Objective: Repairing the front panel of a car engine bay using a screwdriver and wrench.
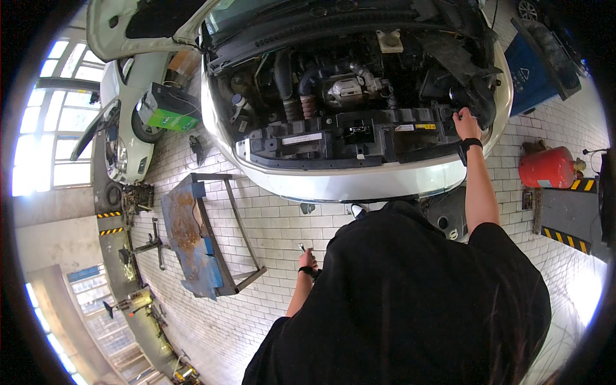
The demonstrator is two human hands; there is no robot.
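An open engine bay (340,90) of a white car fills the upper middle of the head view. My right hand (467,125) reaches to its front right corner, fingers closed at a black plastic part (471,102); what they grip is too small to make out. My left hand (308,260) is low, beside my body, closed on a small metal tool (301,247). A black plastic cover (401,135) with labels runs along the bay's front, above the white bumper (321,183).
A rusty metal stand (199,250) is at my lower left. Behind it are another white car (128,112) and a green-and-black box (168,112). At the right are a red cylinder (545,167), a striped metal platform (571,215) and a blue bin (532,70).
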